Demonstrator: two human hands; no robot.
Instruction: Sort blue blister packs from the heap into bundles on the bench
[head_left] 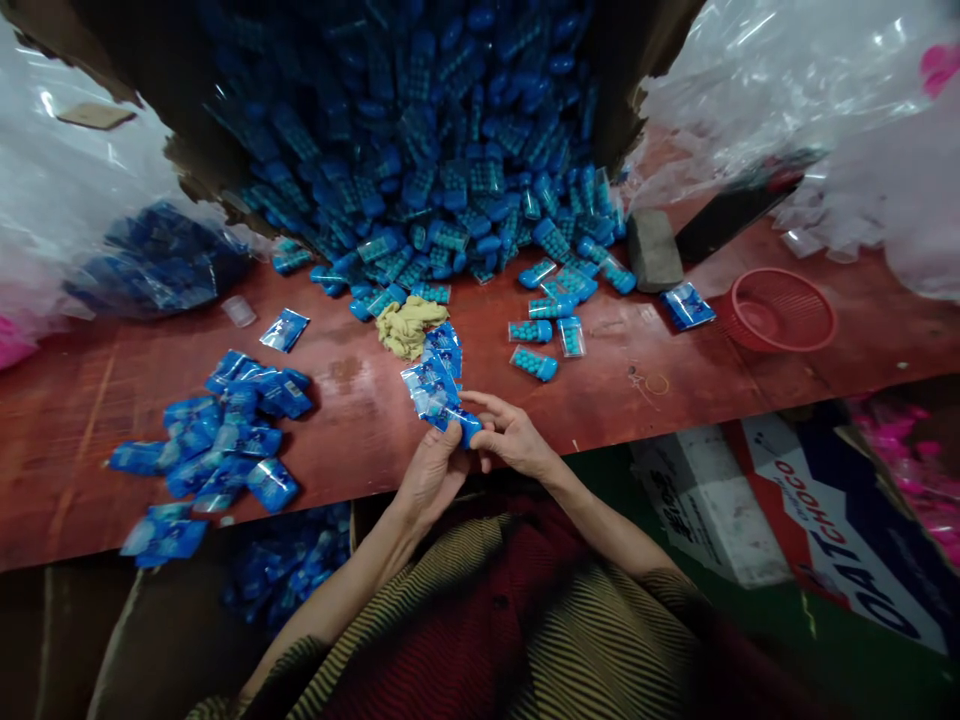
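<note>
Left hand (433, 468) pinches fanned stack of blue packets (435, 385); right hand (514, 437) grips blue capsule case (466, 425) at stack's near end. Keep stack squared, case aligned over red table (637, 400) edge.

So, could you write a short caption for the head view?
Both hands, left and right, hold bagged blue packs over a red table.

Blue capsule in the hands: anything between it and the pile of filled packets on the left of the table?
Nothing visible. The left hand and right hand hold the capsule with a stack of clear bags. Bare red table lies between them and the packet pile.
</note>
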